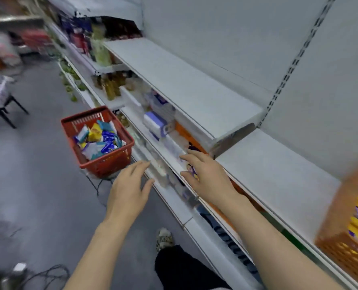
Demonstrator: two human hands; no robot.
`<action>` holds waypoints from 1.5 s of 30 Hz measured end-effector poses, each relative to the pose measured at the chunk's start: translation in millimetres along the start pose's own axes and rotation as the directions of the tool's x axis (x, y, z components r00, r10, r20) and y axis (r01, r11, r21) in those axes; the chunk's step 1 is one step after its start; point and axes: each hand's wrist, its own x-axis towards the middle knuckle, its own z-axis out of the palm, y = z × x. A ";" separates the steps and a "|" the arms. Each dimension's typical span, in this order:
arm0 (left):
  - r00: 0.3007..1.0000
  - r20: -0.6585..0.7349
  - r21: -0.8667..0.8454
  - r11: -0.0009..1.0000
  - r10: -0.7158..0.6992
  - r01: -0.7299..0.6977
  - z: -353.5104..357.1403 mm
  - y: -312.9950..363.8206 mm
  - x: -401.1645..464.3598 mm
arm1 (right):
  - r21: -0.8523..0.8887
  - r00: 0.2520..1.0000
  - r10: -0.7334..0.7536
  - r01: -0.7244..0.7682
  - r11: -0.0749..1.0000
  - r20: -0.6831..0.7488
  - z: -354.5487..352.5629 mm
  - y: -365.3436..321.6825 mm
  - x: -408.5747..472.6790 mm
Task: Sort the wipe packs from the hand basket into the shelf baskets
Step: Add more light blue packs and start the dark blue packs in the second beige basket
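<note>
1. My left hand and right hand reach out at frame centre, fingers straight and loosely spread, gripping nothing; the right fingertips lie over a blurred purple pack at the shelf edge.
2. One red slatted plastic hand basket sits left of centre, heaped with glossy blue, yellow and white wipe packs; the blur defeats a count and any print.
3. One orange lattice shelf basket, lower right, holds yellow packs on a smooth white metal shelf.
</note>
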 end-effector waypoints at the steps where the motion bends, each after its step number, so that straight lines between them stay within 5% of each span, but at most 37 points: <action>1: 1.000 -0.015 0.012 1.000 -0.022 0.022 0.0 -18.5 17.9 | 0.012 1.000 -0.020 0.020 1.000 0.008 12.0 -0.9 28.7; 12: 0.926 0.038 0.057 0.926 -0.376 0.373 -15.0 -196.8 203.2 | 0.089 0.950 -0.126 0.104 0.991 0.284 126.0 -24.3 330.2; 20: 0.823 0.144 0.026 0.833 -0.550 0.553 9.5 -325.5 274.3 | 0.093 0.846 -0.007 -0.050 0.994 0.534 255.6 -34.2 442.6; 24: 0.778 0.297 0.043 0.822 -0.554 0.569 38.0 -397.1 311.5 | 0.031 0.729 0.166 -0.249 0.968 0.664 330.3 -29.7 473.0; 32: 0.598 0.611 0.103 0.801 -0.519 0.590 87.3 -491.9 358.9 | -0.248 0.311 0.477 -0.558 0.792 0.822 439.9 -26.1 479.7; 37: 0.492 0.719 0.055 0.746 -0.490 0.663 114.4 -500.2 362.2 | -0.311 0.221 0.571 -0.658 0.686 0.791 465.6 -24.1 487.7; 45: 0.192 0.791 0.087 0.417 -0.582 0.905 148.6 -498.8 339.2 | -0.198 0.102 0.576 -0.879 0.434 0.811 478.1 -23.9 497.0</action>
